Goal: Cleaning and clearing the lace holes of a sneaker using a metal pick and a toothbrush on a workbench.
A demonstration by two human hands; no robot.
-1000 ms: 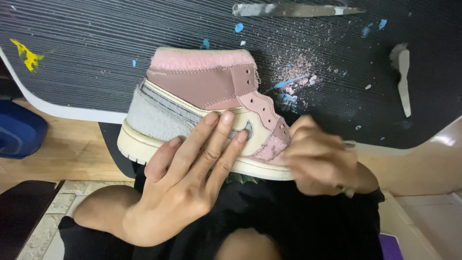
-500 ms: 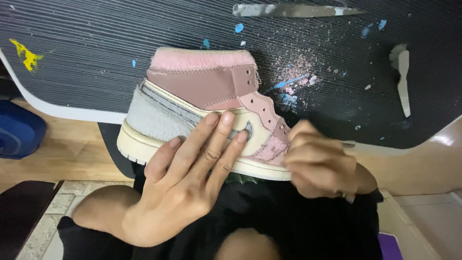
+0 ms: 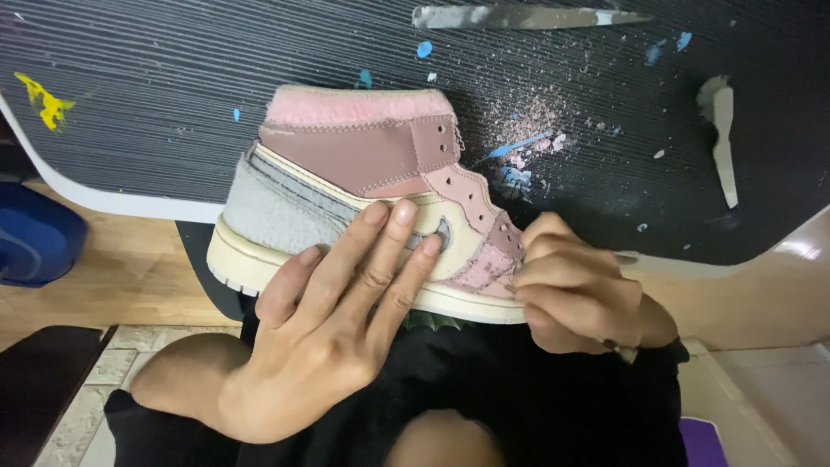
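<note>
We see a dark ribbed desk [image 3: 173,95] with a white rim filling the upper part of the view, its surface speckled with blue and yellow paint spots and pale dust. Against its near edge, over the lap in black cloth [image 3: 519,406], rests a pink, brown and cream high-top sneaker [image 3: 363,173] with a fluffy pink collar and a grey fuzzy heel, lying on its side with the toe to the right and the cream sole toward us.

Our left hand [image 3: 320,346] lies flat across the shoe's side, fingers [image 3: 380,251] stretched out and pressed on the cream panel, not curled around anything. Our right hand [image 3: 575,290] is clenched at the toe end, fingers [image 3: 553,259] folded in tight against the pink toe; whether they pinch a small tool we cannot tell.

At the left edge a rounded blue container [image 3: 35,242] sits on the wooden floor [image 3: 130,277]; its inside is not visible. A long grey smear of dried paint [image 3: 519,15] runs along the top of the desk, and a smaller pale one [image 3: 722,130] lies at the right.
</note>
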